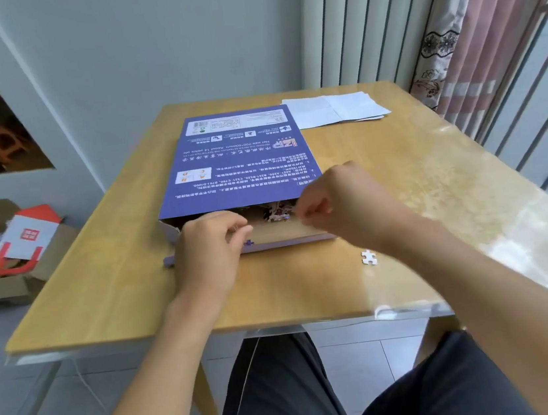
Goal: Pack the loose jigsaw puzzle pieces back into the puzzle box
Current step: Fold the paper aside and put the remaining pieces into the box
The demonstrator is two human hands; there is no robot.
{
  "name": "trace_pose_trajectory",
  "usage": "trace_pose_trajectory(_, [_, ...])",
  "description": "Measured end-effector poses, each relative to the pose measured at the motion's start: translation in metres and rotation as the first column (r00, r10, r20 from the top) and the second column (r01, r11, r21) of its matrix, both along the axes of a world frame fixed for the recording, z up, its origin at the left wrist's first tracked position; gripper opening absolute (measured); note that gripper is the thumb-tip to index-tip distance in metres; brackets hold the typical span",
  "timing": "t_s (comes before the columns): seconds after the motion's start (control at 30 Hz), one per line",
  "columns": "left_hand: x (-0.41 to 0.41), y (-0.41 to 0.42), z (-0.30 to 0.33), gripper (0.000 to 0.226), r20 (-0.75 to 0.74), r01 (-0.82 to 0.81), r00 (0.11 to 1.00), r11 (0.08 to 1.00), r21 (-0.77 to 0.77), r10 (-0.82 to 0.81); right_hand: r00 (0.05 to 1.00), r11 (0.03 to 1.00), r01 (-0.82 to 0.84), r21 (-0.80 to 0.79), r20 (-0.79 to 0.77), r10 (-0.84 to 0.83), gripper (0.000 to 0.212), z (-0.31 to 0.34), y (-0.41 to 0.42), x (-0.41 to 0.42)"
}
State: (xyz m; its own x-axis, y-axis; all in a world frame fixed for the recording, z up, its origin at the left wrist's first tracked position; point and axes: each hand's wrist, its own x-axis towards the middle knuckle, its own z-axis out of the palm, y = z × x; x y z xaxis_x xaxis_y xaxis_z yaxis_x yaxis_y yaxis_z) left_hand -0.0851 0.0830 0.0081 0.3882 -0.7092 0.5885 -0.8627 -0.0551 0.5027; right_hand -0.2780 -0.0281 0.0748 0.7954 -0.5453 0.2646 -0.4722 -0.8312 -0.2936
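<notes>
Flat purple cardboard puzzle box [239, 160] lies on the wooden table [436, 187], near end open; jumbled pieces [276, 212] visible inside the mouth. Left hand [211, 246] rests on the open flap [286, 235], fingers curled, apparently pinching a small purple piece [249, 243]. Right hand [337, 203] at the opening, fingers curled; contents not discernible. One white piece [369, 257] lies loose on the table near the flap.

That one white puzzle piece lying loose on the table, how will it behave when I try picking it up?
The puzzle piece looks thin and flat, so probably very light. Lying flush on the glossy table, it may slide rather than lift; pinching an edge likely helps.
</notes>
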Motion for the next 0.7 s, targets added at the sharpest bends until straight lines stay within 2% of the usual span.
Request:
trace_pose_trajectory(0.03, [-0.001, 0.004, -0.001, 0.007, -0.007, 0.008, 1.000, 1.000, -0.028, -0.008, 0.999, 0.995, 0.011, 0.099, -0.044, -0.007, 0.016, 0.005, -0.003, -0.017])
trace_pose_trajectory(0.07, [-0.002, 0.007, -0.001, 0.007, -0.006, 0.011, 1.000, 0.999, -0.043, -0.012, 0.989, 0.982, 0.037, 0.184, -0.149, -0.009, 0.019, 0.009, -0.008, -0.032])
trace_pose_trajectory(0.1, [-0.005, 0.009, -0.002, 0.006, 0.000, 0.024, 1.000, 0.998, -0.050, -0.024, 0.962, 0.967, 0.064, 0.247, -0.273, 0.006, 0.030, 0.008, -0.013, -0.045])
trace_pose_trajectory(0.17, [-0.017, 0.008, -0.004, 0.004, 0.013, 0.078, 0.997, 0.995, -0.064, -0.077, 0.922, 0.946, 0.081, 0.312, -0.385, 0.049, 0.042, 0.002, -0.025, -0.060])
trace_pose_trajectory(0.27, [-0.041, 0.003, -0.009, 0.003, -0.026, 0.171, 0.985, 0.985, -0.034, -0.172, 0.920, 0.918, 0.033, 0.396, -0.370, 0.127, 0.040, -0.007, -0.035, -0.065])
trace_pose_trajectory(0.43, [-0.072, -0.006, -0.015, 0.012, -0.009, 0.336, 0.942, 0.941, 0.047, -0.336, 0.905, 0.926, 0.002, 0.377, -0.394, 0.158, 0.027, -0.009, -0.039, -0.061])
trace_pose_trajectory(0.6, [-0.077, -0.009, -0.016, 0.010, 0.054, 0.361, 0.927, 0.921, 0.148, -0.372, 0.888, 0.924, 0.001, 0.383, -0.425, 0.175, 0.020, -0.013, -0.042, -0.061])
trace_pose_trajectory(0.7, [-0.081, -0.009, -0.013, 0.011, 0.009, 0.372, 0.926, 0.916, 0.150, -0.378, 0.901, 0.917, -0.001, 0.398, -0.397, 0.173, 0.023, -0.013, -0.043, -0.064])
